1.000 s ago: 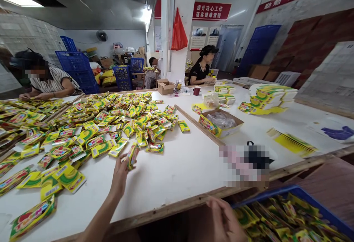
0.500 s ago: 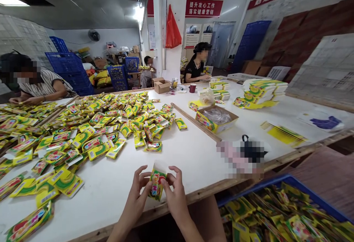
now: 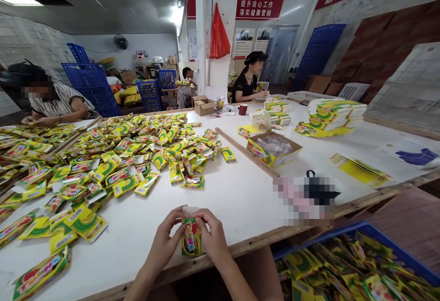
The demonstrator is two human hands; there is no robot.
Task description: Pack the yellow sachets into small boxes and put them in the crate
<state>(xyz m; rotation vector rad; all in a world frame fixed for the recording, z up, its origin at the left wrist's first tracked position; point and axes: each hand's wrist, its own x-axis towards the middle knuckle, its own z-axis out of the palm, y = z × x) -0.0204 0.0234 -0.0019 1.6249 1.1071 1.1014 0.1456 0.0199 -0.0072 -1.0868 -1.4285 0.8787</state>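
Observation:
Between my two hands, close to the front edge of the table, stands a small printed box (image 3: 191, 238), yellow and green with colourful lettering. Its white top flap (image 3: 190, 210) sticks up at the upper end. My left hand (image 3: 169, 231) pinches the box's left side near the top, thumb on the front. On the opposite side, my right hand (image 3: 210, 230) grips the upper right corner between thumb and fingers. A large heap of similar small boxes (image 3: 117, 168) covers the table to the left, and one lies nearest me at the lower left.
A wooden strip (image 3: 245, 152) runs across the white table (image 3: 144, 232). Right of it are an open carton with a plastic bag (image 3: 275, 147), stacked boxes (image 3: 332, 113) and flat yellow sheets (image 3: 360, 169). A blue crate (image 3: 385, 239) full of boxes stands lower right. Co-workers sit beyond.
Both hands have shifted slightly left, and the box now stands more upright. My fingers have moved up towards its top flap. The whole view has turned a little to the left.

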